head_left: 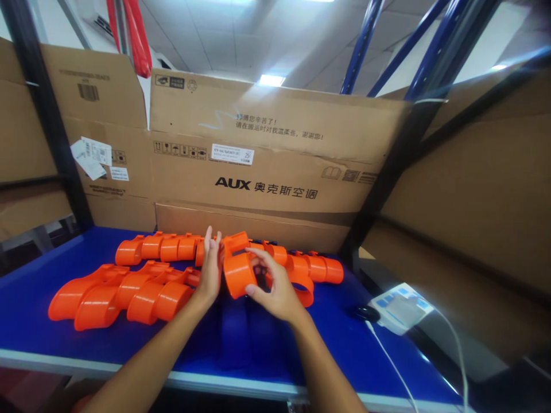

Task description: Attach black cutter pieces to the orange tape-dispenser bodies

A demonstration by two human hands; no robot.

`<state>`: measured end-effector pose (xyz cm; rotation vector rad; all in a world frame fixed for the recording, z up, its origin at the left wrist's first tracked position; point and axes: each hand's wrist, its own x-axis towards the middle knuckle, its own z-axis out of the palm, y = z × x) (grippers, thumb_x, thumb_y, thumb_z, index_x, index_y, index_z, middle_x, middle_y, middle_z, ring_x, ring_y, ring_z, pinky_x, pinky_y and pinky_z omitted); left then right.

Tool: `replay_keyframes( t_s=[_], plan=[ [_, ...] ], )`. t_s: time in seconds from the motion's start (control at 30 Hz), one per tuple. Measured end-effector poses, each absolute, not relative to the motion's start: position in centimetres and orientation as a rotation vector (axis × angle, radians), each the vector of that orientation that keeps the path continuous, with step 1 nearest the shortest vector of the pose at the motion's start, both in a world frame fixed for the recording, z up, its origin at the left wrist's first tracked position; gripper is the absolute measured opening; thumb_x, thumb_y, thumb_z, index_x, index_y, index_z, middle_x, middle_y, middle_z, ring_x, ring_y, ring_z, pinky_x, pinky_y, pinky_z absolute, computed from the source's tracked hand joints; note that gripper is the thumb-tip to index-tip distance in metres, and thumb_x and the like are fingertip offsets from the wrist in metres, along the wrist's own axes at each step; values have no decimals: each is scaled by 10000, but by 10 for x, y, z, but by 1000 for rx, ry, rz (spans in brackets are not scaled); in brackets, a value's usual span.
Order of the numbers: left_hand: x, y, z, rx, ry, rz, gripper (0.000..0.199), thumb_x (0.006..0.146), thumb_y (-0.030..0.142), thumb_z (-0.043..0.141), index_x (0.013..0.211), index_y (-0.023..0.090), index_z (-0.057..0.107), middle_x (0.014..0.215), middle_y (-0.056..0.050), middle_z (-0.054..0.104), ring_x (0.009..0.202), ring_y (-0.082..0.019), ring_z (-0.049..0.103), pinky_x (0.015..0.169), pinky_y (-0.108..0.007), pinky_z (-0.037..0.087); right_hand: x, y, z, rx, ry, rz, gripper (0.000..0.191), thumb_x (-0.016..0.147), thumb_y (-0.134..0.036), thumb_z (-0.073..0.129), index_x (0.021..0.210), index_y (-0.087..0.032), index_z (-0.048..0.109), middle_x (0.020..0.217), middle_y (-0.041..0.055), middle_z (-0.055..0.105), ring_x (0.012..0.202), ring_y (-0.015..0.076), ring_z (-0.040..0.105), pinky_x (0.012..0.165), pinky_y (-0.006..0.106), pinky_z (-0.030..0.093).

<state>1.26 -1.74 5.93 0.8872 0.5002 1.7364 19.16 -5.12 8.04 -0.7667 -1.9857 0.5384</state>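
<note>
Above the middle of the blue table, an orange plastic ring-shaped part with a flat tab on top is held up. My right hand grips it from the right, thumb at its lower edge and fingers curled behind. Along its left side my left hand stands upright with the fingers stretched out; whether it touches the part I cannot tell. Behind both hands runs a row of similar orange parts. One more orange ring lies just right of my right hand, partly covered by it.
A cluster of similar orange parts lies on the left of the table. At the right are a black mouse, a white-and-blue packet and white cables. A cardboard wall closes off the back, with dark rack posts at both sides.
</note>
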Motion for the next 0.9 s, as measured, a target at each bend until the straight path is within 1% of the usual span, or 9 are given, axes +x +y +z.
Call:
replay_keyframes(
  t_s=[0.1,0.2,0.4,0.47,0.53,0.63,0.73,0.8,0.9],
  plan=[
    [6,-39,75,1524,607,1779,730,799,615,707,1448,350,500,1585,-95,405,1473,-320,339,1173,-475,316,198,-44,76,-818,-1847,495,691,883,-511,655,1472,-226,431,1132,114,658,990,272,644,897,430,532],
    [-11,-56,93,2150,719,1516,922,636,461,888,1464,328,505,1508,-118,497,1415,-400,381,1195,-580,240,199,-43,76,-809,-1841,462,700,887,-514,652,1483,-226,424,1218,133,641,1048,290,637,926,445,528],
    [-45,-66,109,2506,783,1333,781,692,276,827,1423,316,556,1343,-121,631,1252,-404,539,1131,-609,335,184,-51,81,-705,-2002,410,780,864,-503,704,1525,-248,377,1369,126,594,1186,300,608,1047,460,474],
    [-62,-65,116,2540,832,1318,746,684,254,812,1393,306,588,1328,-120,641,1255,-408,541,1136,-604,329,182,-52,82,-699,-2034,407,805,874,-491,699,1549,-249,333,1349,119,612,1223,294,591,1080,464,446],
    [-91,-59,128,2579,947,1310,732,670,269,814,1371,304,606,1335,-113,638,1265,-403,539,1140,-582,333,182,-52,83,-748,-1993,395,717,933,-453,632,1551,-253,328,1289,106,647,1201,274,603,1081,463,440],
    [-156,-42,150,2766,1229,1196,756,698,326,779,1415,261,548,1377,-120,606,1267,-380,535,1110,-571,366,185,-49,84,-828,-1848,360,537,1005,-399,505,1509,-248,394,1193,93,681,1075,241,648,997,431,487],
    [-232,-19,163,2881,1512,972,788,717,370,731,1446,194,488,1363,-137,602,1230,-377,544,1075,-600,380,185,-46,84,-840,-1743,319,463,1014,-390,470,1450,-235,464,1100,79,700,988,230,659,923,402,507],
    [-276,-8,162,2877,1603,933,715,730,385,671,1403,199,513,1263,-112,649,1157,-349,579,1047,-566,414,186,-44,85,-875,-1672,256,418,1010,-395,468,1390,-231,526,1052,74,706,969,236,659,900,398,507],
    [-318,1,147,2790,1718,958,539,739,437,585,1225,205,609,1098,-96,686,1016,-330,626,955,-507,475,193,-42,88,-996,-1503,48,352,993,-414,479,1237,-213,635,1038,96,703,949,258,641,864,411,498]
  ],
)
